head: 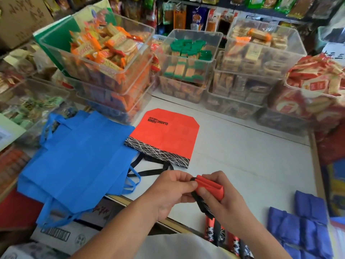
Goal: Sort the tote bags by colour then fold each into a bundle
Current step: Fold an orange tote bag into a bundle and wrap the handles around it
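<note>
A folded red tote bundle (211,186) with a black patterned band is held above the white table's near edge. My left hand (173,187) pinches its left end, and my right hand (216,199) grips it with fingers curled round it. A flat red tote bag (168,135) with black trim and handles lies on the table just beyond my hands. To its left sits a pile of flat blue tote bags (78,156). Several folded dark-blue bundles (302,228) lie at the near right. Folded red-and-black bundles (222,234) rest under my right forearm.
The white table (242,150) has bare surface at centre right. Clear plastic bins of wrapped snacks (104,53) are stacked along its far and left sides, more at the right (315,86). Cardboard boxes (63,234) stand below the near-left edge.
</note>
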{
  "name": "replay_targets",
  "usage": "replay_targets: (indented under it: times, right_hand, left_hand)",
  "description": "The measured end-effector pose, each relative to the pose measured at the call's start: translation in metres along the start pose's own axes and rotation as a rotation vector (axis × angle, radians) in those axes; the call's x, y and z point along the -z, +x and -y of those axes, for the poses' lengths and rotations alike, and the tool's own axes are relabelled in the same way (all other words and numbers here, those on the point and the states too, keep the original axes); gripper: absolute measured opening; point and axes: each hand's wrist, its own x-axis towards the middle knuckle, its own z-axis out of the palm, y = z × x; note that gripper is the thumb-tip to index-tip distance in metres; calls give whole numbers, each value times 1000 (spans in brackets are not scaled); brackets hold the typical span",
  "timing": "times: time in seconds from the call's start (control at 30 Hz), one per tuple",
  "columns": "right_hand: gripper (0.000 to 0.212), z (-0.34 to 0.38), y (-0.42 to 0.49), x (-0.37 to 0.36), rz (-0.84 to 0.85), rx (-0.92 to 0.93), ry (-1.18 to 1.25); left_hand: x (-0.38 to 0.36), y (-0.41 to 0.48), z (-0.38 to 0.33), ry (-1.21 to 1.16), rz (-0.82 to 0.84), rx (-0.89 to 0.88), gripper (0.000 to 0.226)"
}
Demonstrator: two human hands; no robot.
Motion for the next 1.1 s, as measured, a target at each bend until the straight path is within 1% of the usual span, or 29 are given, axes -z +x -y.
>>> replay_targets:
  times: [0.1,0.2,0.3,0.37,0.43,0.53,0.6,0.7,0.77,0.93,1.03,1.1]
  right_hand:
    - [14,-2,1,1,-20,43,-45]
    - [11,-5,1,7,-5,71,-35]
    - [7,-12,-1,12,33,72,-66]
    - [9,-18,-1,16,32,66,-110]
    - [13,-21,2,20,40,51,-147]
    - [9,-18,8,28,78,3,-143]
    - [10,-14,10,37,118,-23,-128]
    - [17,-8,8,52,177,-20,-119]
    - [20,-2,6,63,197,9,-165]
    - [14,7,0,84,220,25,-132]
    - [14,7,-2,87,232,27,-160]
    - [13,7,-4,87,248,23,-159]
  left_hand:
    - [-5,2,1,9,-20,-4,19]
    - [-9,3,0,-55,1,32,23]
    - [-9,4,-2,-63,58,53,13]
    - [-11,6,-2,-45,49,50,11]
    - [-20,8,-1,-43,16,53,16]
    - [-28,9,-1,-24,13,86,27]
    - [-29,9,-1,-20,44,117,31]
    - [-35,9,2,-151,100,199,30]
    - [-42,7,1,-204,134,225,32]
    - [-52,4,-5,-146,285,192,27]
    - [-55,6,-6,-147,302,207,38]
    - [-57,7,-7,-174,322,221,36]
